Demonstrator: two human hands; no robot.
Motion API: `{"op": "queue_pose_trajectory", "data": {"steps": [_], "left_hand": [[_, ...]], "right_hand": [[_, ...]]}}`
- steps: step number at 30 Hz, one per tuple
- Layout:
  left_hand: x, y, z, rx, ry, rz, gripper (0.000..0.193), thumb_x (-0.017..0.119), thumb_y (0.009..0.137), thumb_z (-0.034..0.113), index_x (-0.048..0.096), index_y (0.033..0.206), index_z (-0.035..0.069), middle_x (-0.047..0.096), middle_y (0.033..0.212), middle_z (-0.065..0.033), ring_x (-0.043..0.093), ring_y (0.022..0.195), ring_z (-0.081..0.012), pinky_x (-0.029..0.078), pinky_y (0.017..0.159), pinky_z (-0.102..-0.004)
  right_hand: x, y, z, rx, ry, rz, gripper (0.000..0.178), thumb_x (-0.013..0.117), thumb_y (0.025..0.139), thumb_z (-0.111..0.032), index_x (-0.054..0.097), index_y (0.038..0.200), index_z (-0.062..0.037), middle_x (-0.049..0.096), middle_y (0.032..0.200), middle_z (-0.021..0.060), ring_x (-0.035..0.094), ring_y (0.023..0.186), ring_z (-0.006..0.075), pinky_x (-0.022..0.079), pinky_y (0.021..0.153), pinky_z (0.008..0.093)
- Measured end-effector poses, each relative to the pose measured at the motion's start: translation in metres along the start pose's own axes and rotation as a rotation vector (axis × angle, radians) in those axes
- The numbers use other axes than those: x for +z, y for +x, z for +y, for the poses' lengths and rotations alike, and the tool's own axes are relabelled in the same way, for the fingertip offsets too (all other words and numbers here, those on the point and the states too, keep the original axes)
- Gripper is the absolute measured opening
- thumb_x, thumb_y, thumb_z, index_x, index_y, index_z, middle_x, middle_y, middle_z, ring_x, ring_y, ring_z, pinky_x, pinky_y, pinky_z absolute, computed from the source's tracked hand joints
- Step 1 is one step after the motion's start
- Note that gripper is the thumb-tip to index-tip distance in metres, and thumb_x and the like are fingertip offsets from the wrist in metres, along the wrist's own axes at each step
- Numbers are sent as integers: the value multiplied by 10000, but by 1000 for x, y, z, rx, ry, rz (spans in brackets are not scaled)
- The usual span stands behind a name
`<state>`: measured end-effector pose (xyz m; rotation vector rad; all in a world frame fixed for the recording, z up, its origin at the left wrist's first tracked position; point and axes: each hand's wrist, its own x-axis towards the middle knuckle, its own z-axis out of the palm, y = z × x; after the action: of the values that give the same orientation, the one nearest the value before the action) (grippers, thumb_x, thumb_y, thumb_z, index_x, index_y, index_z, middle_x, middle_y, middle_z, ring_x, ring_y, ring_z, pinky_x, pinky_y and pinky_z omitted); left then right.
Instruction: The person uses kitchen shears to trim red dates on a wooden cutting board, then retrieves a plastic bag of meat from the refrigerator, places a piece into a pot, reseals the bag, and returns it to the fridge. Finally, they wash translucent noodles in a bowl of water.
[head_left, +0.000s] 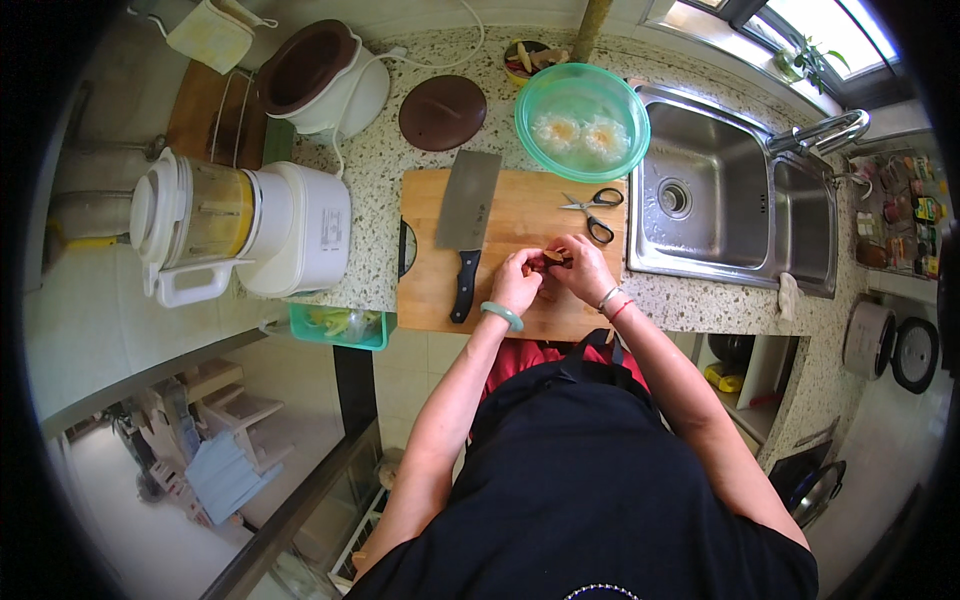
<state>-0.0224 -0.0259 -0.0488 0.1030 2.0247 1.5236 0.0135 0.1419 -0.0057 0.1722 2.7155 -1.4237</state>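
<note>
Over the near right part of the wooden cutting board (420,300), both my hands meet with closed fingers. Between my left hand (516,284) and my right hand (585,272) is a small dark-brown piece (554,258), pinched by the fingertips; its kind is too small to tell. Black-handled scissors (600,215) lie on the board just beyond my right hand. To the left of my left hand rests a cleaver (469,205), its black handle towards me. Past the board's far edge stands a green translucent bowl (527,150) with two pale, frilly clumps in liquid.
A steel double sink (700,150) is at the right. A brown lid (443,113), a white cooker with a brown inner pot (365,95) and a white blender (300,225) stand at the left. A small bowl (515,68) holds pieces behind the green one. A green bin (365,338) hangs below the counter edge.
</note>
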Motion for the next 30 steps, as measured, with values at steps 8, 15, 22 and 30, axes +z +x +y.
{"op": "queue_pose_trajectory", "data": {"steps": [8,15,22,30], "left_hand": [[13,-39,32,182,408,93,671,784,643,-20,485,1242,27,488,1180,-146,576,1056,-297,501,919,-355],[24,-41,19,256,573,187,554,761,677,-19,492,1158,44,495,1107,-160,577,988,-344,506,853,-401],[20,-32,13,278,523,244,323,715,739,-3,540,1008,39,552,949,-156,599,877,-332,512,802,-396],[3,-17,19,-203,-392,-7,285,614,894,57,556,1168,2,632,1112,-82,608,990,-125,533,825,-274]], "right_hand": [[8,-9,-11,-1,-95,6,378,684,701,-30,587,1063,-78,553,1025,183,605,892,383,527,781,428],[12,-8,-1,-1,-208,1,289,689,710,-47,587,980,-65,538,1001,194,605,857,412,526,739,457],[15,-7,-1,53,-234,-7,259,685,705,-56,600,950,-58,551,986,204,605,848,410,528,744,453],[3,8,10,453,490,-199,144,666,808,-61,621,937,-15,664,831,104,676,727,237,581,688,330]]}}
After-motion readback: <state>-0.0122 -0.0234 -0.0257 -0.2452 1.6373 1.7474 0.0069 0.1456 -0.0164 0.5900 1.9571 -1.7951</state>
